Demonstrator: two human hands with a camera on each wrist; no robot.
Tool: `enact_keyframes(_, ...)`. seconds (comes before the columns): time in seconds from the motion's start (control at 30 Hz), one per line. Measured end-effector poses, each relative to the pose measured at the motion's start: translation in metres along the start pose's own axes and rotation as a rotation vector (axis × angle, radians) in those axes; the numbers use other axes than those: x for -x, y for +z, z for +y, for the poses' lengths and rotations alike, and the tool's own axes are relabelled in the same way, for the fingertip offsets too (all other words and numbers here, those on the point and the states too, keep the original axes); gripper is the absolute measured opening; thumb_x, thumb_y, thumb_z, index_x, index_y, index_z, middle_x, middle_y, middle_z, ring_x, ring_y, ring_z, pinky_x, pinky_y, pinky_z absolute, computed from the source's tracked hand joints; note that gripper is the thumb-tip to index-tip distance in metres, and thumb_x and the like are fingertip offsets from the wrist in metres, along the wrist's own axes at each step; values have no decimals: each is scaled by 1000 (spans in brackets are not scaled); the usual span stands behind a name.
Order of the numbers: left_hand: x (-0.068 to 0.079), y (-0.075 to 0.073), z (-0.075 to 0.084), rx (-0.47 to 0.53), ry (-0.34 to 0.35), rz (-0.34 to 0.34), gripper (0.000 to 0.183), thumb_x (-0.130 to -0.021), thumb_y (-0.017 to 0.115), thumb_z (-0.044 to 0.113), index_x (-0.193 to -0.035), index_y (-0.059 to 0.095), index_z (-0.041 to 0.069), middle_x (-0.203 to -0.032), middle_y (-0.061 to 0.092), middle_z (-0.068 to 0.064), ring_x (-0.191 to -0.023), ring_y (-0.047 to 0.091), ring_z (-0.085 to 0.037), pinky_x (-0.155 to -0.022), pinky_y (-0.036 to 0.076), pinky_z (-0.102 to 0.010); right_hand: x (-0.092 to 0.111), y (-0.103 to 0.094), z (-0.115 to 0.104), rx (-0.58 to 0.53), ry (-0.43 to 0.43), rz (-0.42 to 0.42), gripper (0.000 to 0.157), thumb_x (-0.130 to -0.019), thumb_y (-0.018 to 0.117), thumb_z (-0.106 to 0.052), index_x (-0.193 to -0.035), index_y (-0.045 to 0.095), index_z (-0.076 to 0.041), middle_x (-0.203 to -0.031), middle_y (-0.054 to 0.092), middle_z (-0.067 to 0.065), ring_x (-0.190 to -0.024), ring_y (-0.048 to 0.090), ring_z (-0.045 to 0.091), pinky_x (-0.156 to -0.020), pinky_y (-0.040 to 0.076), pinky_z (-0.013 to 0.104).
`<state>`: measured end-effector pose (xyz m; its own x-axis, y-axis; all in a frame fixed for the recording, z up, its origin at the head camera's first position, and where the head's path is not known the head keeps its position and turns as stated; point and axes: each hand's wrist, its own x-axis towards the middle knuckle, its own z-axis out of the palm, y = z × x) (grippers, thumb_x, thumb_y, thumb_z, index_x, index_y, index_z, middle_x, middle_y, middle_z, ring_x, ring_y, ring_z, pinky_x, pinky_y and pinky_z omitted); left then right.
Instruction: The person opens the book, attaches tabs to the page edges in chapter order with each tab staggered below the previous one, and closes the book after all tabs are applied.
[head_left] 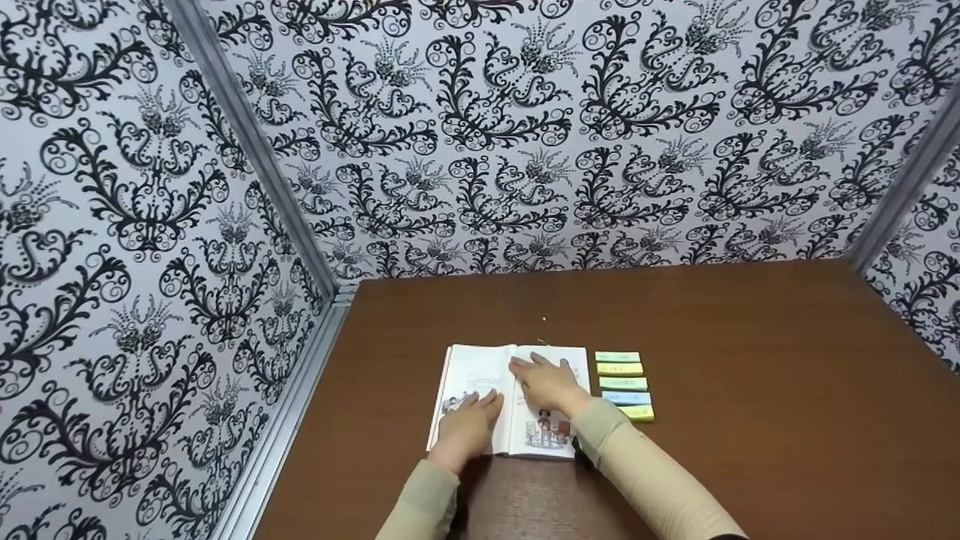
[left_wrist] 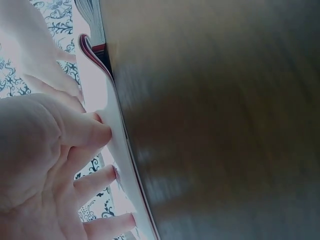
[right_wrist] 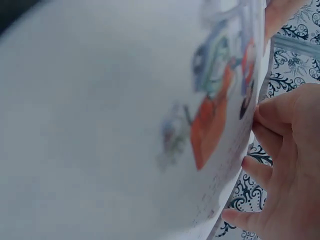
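An open book (head_left: 487, 360) with printed text and coloured drawings lies on the brown table. My left hand (head_left: 466, 426) rests on the lower part of its left page, fingertips touching the paper. Across the fold, my right hand (head_left: 547, 384) lies on the right page with its fingers spread toward the spine. In the left wrist view the left hand (left_wrist: 45, 165) touches the page with fingers apart. The right wrist view has the right hand (right_wrist: 285, 155) with its fingertips on the page, near an orange drawing. Neither hand grips anything.
Right of the book, several small sticky-note pads (head_left: 621, 382) in green, yellow and blue form a column on the table (head_left: 750, 390). Patterned walls (head_left: 510, 135) stand behind and at both sides, with a metal rail (head_left: 262, 457) along the left edge.
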<state>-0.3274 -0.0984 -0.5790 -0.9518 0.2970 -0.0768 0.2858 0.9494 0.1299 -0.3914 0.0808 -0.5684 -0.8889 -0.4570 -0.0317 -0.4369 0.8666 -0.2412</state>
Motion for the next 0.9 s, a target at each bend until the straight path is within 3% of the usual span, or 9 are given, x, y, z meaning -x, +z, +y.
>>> enact_keyframes(0.6,3,-1,2,9,16,0,49,-97,52,18,-145,47,23,-149,43,6,-135,41,-27,-98,42,-56,-12,6,-3,50,116,-2,53,-97,48,-34,-148,43,-19,-153,36,-6,-138,34,30,-96,26,75)
enact_keyframes(0.9,2,-3,2,-13,-2,8,55,-91,58,13,-145,48,22,-148,44,6,-135,41,-26,-97,42,-57,-8,-1,-6,44,44,-57,54,-97,52,-31,-148,42,-18,-154,35,-3,-139,33,34,-97,28,74)
